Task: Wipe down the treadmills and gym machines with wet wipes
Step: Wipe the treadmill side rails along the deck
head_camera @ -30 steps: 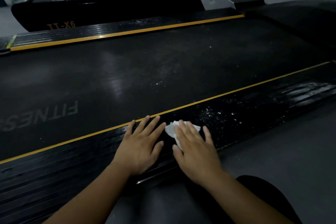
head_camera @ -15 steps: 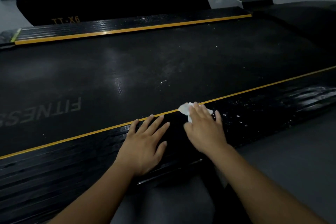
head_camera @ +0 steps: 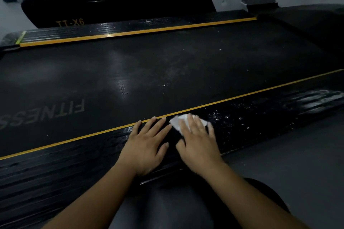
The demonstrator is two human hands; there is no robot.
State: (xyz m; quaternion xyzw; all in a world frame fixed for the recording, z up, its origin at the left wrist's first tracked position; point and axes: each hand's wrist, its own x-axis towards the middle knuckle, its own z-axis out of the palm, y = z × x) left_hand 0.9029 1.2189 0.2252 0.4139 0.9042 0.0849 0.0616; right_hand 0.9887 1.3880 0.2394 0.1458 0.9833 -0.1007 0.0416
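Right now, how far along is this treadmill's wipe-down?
Looks done: near side rail left of the hands, no specks. In hand: right hand presses the wipe on that rail; left hand rests flat beside. Left: white specks rightward, on the belt and far rail.

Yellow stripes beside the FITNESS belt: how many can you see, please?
2 yellow stripes. One runs along the near rail, by the left hand; the other edges the far rail. None looks hidden.

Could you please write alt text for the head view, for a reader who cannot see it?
A person's right hand presses a white wet wipe flat on the black ribbed side rail of a treadmill, beside white specks; the left hand rests flat next to it. A yellow stripe separates rail from belt marked FITNESS.
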